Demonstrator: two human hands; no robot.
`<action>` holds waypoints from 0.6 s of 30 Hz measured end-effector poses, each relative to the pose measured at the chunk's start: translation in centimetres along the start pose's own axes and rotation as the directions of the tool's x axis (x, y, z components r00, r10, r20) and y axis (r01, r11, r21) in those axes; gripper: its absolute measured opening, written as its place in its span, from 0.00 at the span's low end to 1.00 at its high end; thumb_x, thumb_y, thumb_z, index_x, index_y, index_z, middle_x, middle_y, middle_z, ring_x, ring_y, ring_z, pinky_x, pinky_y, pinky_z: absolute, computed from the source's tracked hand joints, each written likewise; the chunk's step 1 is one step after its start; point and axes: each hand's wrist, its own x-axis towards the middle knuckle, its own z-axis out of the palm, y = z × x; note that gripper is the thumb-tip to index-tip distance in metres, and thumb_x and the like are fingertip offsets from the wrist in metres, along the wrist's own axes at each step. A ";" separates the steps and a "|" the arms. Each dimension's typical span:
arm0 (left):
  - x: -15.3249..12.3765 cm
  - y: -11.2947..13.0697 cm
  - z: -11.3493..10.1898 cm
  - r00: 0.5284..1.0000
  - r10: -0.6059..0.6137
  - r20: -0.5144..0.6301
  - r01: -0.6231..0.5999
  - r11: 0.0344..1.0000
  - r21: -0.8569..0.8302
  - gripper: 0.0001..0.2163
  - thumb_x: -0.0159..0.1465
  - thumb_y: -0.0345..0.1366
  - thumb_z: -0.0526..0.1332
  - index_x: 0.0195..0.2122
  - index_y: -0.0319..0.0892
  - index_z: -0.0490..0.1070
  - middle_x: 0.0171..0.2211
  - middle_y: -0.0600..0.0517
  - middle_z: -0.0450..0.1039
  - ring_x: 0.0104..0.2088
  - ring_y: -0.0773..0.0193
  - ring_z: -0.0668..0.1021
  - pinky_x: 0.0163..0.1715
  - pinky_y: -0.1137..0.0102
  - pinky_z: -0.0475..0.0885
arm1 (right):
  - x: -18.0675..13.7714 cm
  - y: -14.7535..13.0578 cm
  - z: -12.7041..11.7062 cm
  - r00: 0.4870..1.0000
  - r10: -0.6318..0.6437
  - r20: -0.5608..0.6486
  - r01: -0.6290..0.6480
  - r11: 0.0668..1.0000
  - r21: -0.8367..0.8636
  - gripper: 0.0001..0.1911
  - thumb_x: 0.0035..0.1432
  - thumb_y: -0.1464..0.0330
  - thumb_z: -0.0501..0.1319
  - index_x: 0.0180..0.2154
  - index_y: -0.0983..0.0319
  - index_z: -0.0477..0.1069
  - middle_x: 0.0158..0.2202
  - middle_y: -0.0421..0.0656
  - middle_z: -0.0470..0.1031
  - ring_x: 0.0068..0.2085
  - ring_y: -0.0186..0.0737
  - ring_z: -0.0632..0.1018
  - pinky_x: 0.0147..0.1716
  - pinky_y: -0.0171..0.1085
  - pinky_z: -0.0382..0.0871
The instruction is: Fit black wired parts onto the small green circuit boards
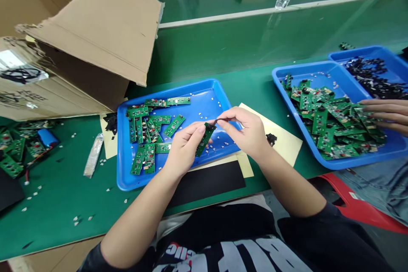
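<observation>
My left hand [184,146] is closed around a narrow green circuit board [204,139], held tilted over the near right part of a blue tray [208,93]. My right hand [247,129] pinches a small dark part [218,120] at the board's top end. Both hands hover just above the tray. Several more green boards [149,129] lie on the tray's left half, with small white bits scattered over its right half.
An open cardboard box [92,42] stands at the left. Two more blue trays sit at the right, one [318,72] with green boards, one [392,57] with black parts; another person's hand [387,114] rests there. Yellow paper [283,146], a black sheet [207,182], loose boards [15,148] far left.
</observation>
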 end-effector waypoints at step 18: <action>0.2 -0.1 -0.1 0.919 -0.076 0.386 -0.007 0.978 0.210 0.13 0.62 0.42 0.57 0.28 0.40 0.76 0.23 0.53 0.74 0.24 0.67 0.74 0.27 0.72 0.70 | -0.5 -0.2 0.8 0.977 -0.084 0.196 0.087 0.996 -0.006 0.20 0.61 0.69 0.56 0.55 0.56 0.64 0.38 0.43 0.73 0.38 0.39 0.75 0.41 0.42 0.73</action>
